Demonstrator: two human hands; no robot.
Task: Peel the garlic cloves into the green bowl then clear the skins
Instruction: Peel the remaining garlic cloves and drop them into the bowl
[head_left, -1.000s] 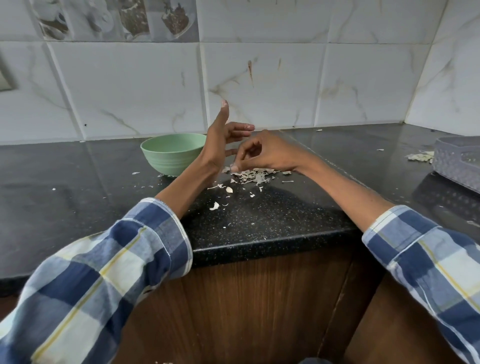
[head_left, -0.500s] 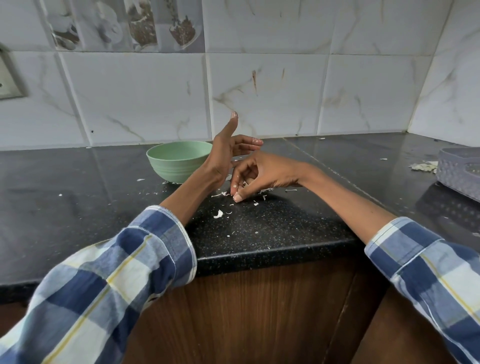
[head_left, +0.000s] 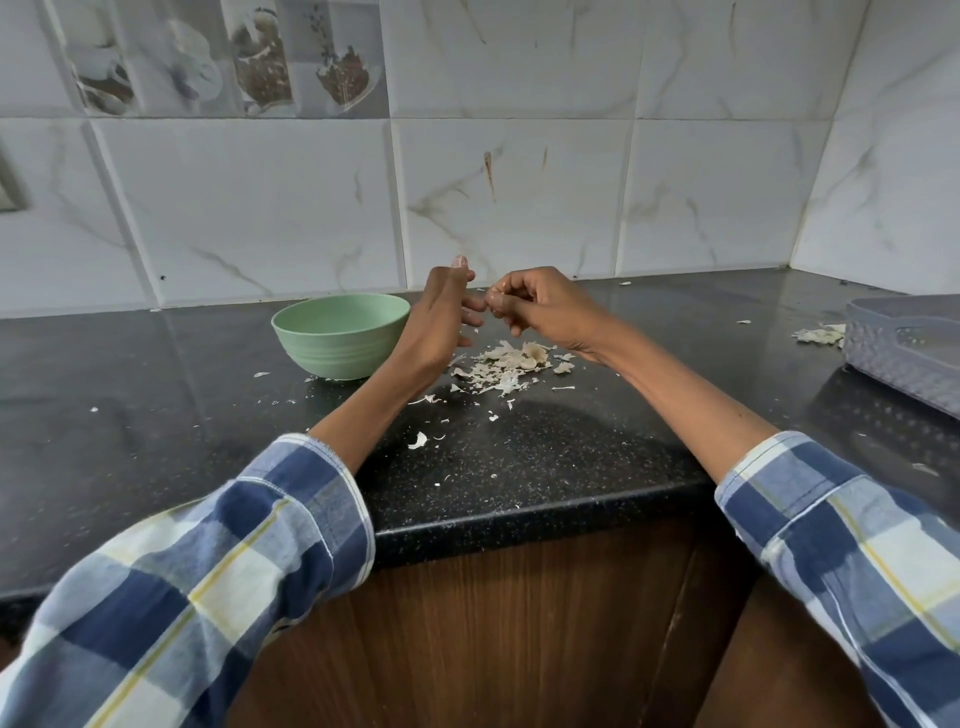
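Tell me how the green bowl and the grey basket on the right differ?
The green bowl is round, smooth-walled and fully in view, beside the left hand. The grey basket is angular, with a textured wall, and is cut off by the right edge of the view. The bowl stands left of the main pile of skins; the basket is far right. Both rest on the black counter.

grey basket (head_left: 906, 349) cropped right, bowl (head_left: 340, 332) contents hidden

home kitchen: tiled backsplash (head_left: 249, 208), granite counter (head_left: 519, 467)
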